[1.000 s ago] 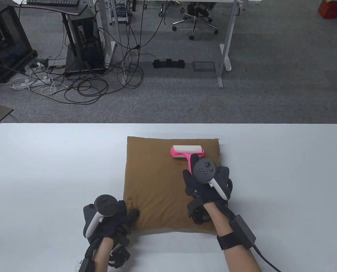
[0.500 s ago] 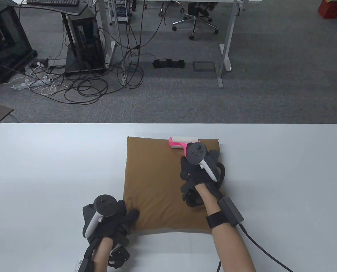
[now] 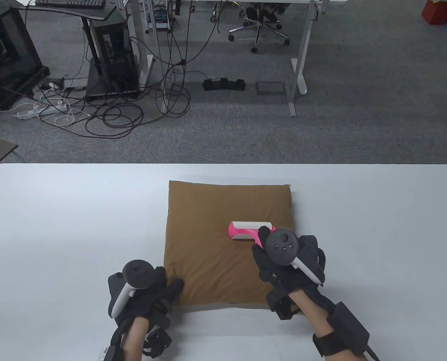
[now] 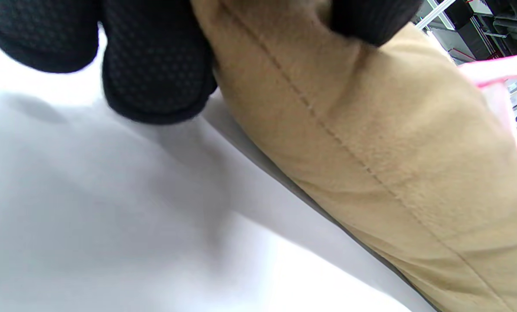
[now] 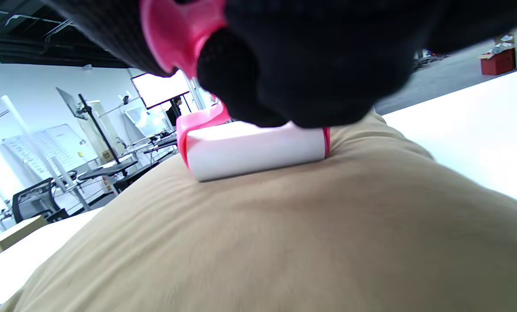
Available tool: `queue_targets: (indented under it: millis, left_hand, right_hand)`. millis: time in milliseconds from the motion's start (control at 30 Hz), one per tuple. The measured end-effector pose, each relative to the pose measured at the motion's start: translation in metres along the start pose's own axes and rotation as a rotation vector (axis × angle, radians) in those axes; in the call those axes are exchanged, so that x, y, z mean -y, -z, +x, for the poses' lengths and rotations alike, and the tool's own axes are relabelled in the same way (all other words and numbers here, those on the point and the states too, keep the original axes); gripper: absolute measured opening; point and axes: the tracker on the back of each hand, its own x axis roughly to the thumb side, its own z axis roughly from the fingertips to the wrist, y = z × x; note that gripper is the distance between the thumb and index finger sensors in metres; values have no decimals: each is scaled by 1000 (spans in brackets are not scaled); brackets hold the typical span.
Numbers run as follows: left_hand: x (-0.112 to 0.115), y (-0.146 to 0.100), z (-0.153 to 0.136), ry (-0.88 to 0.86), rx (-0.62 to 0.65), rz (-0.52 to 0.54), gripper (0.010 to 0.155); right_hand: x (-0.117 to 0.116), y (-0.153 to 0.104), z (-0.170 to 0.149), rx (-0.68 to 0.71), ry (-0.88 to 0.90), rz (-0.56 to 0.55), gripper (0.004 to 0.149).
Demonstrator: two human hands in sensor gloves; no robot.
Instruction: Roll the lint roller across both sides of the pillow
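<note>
A brown square pillow (image 3: 216, 225) lies flat in the middle of the white table (image 3: 58, 210). My right hand (image 3: 280, 259) grips the pink handle of a lint roller (image 3: 246, 230), whose white roll rests on the pillow's right half, a little below its middle. The right wrist view shows the roll (image 5: 254, 151) pressed onto the pillow (image 5: 284, 242). My left hand (image 3: 152, 293) pinches the pillow's near left corner; the left wrist view shows fingers (image 4: 154, 65) around the corner and seam (image 4: 349, 143).
The table's far edge (image 3: 223, 164) drops to a carpeted floor with cables (image 3: 114, 113), a computer tower (image 3: 110, 52) and an office chair (image 3: 259, 22).
My right hand first pushed the roller to the pillow's far edge, then pulled it back toward me to below the pillow's middle. My left hand stayed on the corner.
</note>
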Motion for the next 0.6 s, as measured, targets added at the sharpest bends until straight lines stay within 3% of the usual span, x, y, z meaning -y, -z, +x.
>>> queue_targets:
  millis: [267,433,600]
  left_hand:
    - [-4,-8,7,84,-15,56,90]
    - [-5,-14,12,80,-37,71,92]
    - [-17,-29,24,-33,69,216,101]
  right_hand:
    - [8,-55,1,53,-52,57,57]
    - [15,-69,-4,61,-13,93,55]
    - [25,-66,-12,39,121,-1,58]
